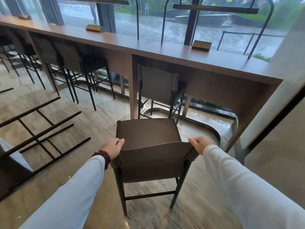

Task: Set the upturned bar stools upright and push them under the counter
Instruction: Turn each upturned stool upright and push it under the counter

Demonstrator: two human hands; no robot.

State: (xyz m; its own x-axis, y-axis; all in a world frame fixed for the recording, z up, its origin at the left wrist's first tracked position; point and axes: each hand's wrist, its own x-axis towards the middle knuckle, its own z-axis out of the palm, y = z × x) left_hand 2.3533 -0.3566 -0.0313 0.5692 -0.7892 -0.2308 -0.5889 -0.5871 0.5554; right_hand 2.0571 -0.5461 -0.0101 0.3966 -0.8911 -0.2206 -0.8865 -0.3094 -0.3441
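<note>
A dark brown bar stool (146,134) stands upright on the floor in front of me, its seat facing the long wooden counter (165,52). My left hand (113,147) grips the left top corner of its backrest. My right hand (200,144) grips the right top corner. The stool's front edge is a little short of the counter. Another stool (157,86) sits tucked under the counter just beyond it. At the left, a stool (38,134) lies tipped over on the floor, its black legs pointing toward the counter.
Several more stools (71,63) stand under the counter to the left. Two small brown boxes (201,45) (94,28) rest on the countertop, and lamp posts (163,27) rise from it. A white wall or pillar (280,121) is close on the right. Windows run behind the counter.
</note>
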